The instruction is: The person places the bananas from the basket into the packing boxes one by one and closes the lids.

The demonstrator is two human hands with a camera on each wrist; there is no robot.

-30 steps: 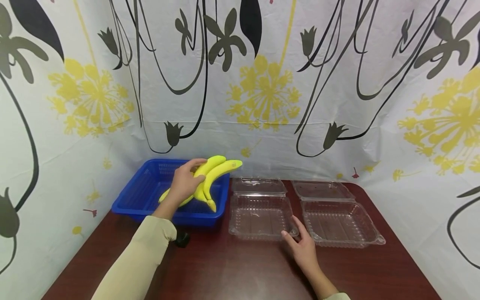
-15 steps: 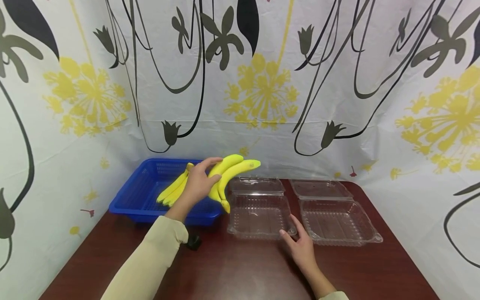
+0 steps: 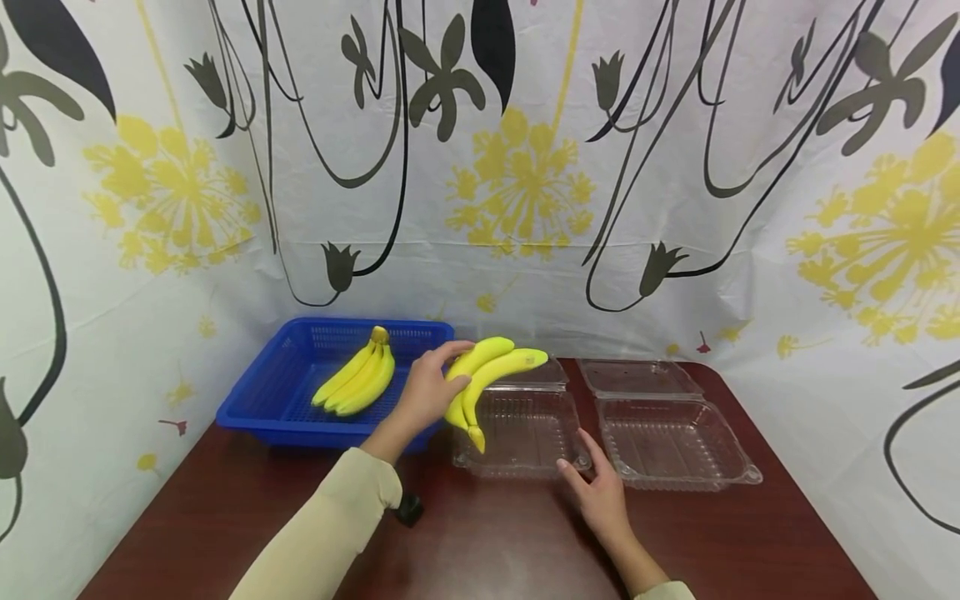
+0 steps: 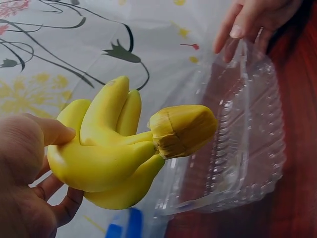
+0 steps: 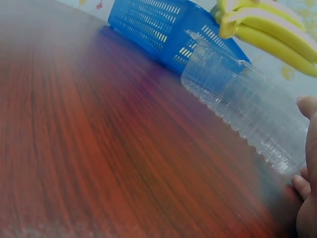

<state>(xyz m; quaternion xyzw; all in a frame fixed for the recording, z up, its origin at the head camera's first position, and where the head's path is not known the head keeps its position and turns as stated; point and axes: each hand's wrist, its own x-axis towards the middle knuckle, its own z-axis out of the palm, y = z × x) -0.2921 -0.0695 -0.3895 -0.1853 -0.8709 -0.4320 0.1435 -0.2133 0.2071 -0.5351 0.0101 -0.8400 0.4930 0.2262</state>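
My left hand [image 3: 427, 390] grips a bunch of yellow bananas [image 3: 491, 377] above the left clear plastic container [image 3: 534, 429]. In the left wrist view, the thumb presses one banana of the bunch [image 4: 104, 166], and the stem end points toward the container [image 4: 262, 124]. The fingers behind the bunch are partly hidden. At that container's front right corner, my right hand [image 3: 602, 498] holds the corner between thumb and fingers. Another bunch of bananas [image 3: 360, 375] lies in the blue basket [image 3: 258, 408] on the left.
A second clear container [image 3: 678, 442], its lid [image 3: 641, 377] folded back, stands to the right. Both containers and the basket rest on a dark red wooden table [image 3: 480, 542]. A patterned white cloth [image 3: 465, 208] hangs behind and along the sides.
My left hand has carried its banana bunch rightward from over the blue basket to above the left container. The bunch left in the basket is now fully visible. My right hand stays at the corner.
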